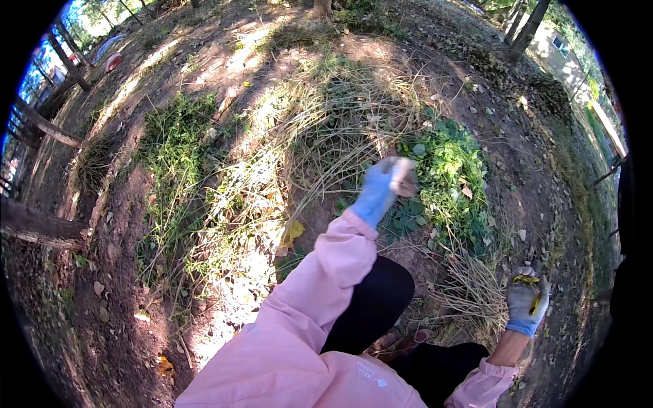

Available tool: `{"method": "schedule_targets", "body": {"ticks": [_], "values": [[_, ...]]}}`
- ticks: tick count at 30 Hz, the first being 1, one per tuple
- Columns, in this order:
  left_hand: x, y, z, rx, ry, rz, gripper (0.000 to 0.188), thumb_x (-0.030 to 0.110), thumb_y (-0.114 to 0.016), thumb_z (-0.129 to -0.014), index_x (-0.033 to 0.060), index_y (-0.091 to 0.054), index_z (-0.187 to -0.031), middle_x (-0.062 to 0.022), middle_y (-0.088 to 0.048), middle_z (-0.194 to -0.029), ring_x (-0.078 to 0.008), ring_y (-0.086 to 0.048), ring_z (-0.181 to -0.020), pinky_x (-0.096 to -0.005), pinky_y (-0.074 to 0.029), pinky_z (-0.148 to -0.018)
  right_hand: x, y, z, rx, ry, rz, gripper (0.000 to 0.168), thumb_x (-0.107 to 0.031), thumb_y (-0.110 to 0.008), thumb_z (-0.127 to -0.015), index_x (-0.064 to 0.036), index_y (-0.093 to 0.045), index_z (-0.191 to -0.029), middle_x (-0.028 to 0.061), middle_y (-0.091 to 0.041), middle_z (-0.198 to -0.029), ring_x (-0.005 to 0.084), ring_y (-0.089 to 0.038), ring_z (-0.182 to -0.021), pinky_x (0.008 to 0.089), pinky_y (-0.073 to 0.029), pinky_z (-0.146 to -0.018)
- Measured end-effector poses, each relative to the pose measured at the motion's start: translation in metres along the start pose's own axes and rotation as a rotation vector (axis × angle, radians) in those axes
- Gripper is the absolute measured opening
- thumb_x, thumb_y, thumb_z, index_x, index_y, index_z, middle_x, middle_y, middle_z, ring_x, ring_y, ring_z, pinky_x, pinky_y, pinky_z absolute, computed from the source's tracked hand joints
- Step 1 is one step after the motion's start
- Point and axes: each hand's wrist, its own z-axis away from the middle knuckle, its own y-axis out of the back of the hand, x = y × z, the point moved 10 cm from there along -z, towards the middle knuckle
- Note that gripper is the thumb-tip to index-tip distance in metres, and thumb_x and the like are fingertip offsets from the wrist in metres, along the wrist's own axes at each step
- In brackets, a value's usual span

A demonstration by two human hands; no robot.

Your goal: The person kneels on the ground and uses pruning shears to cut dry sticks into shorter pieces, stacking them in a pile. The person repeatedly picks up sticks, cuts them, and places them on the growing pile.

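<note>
My left hand (390,181), in a blue and white work glove, is over the ground at the left edge of a heap of green leafy plants (454,173); it is blurred, and whether it holds anything cannot be told. My right hand (528,296), in a matching dirty glove, is curled around a small yellow and dark object (525,279) at the right, beside a bundle of dry stalks (472,293). Dry, straw-like stems (331,137) lie spread in front of me. More cut-looking green plants (176,153) lie farther left.
Tree trunks (43,227) stand at the left edge, with another trunk (321,7) straight ahead and one (530,30) at the upper right. Bare reddish soil (117,255) with fallen leaves lies at the left. My bent knee (377,296) is close below my left arm.
</note>
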Motion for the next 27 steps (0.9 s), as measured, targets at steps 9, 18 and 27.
{"method": "schedule_targets", "body": {"ticks": [9,18,27], "values": [[0.001,0.409,0.277,1.161,-0.123,-0.627,0.018,0.017,-0.048,-0.099,0.0062,-0.057,-0.111,-0.0016,-0.060,-0.079,-0.0101,-0.056,-0.062,-0.0249,-0.048,-0.055,0.024,-0.009,0.003,-0.002,-0.125,-0.028,0.024,-0.016,-0.059,-0.086,0.003,-0.055,-0.099,0.0169,-0.059,-0.099,0.0296,-0.057,-0.095,0.0452,-0.046,-0.091],[-0.028,0.360,0.150,0.637,0.462,-1.695,0.051,0.040,-0.070,-0.080,0.0053,-0.059,-0.115,-0.0200,-0.066,-0.097,-0.0340,-0.063,-0.095,-0.0433,-0.049,-0.085,0.041,-0.018,0.009,0.002,-0.085,0.064,0.029,-0.021,-0.062,-0.087,0.003,-0.055,-0.100,0.0169,-0.059,-0.099,0.0301,-0.057,-0.095,0.0464,-0.045,-0.092],[-0.072,0.342,0.132,0.615,0.629,-1.760,0.024,0.032,-0.056,-0.089,0.0110,-0.059,-0.101,-0.0164,-0.068,-0.090,-0.0378,-0.066,-0.087,-0.0483,-0.050,-0.075,0.030,-0.012,0.022,0.027,-0.079,0.048,0.033,-0.023,-0.062,-0.087,0.004,-0.052,-0.104,0.0176,-0.059,-0.101,0.0302,-0.057,-0.099,0.0481,-0.045,-0.093]]}}
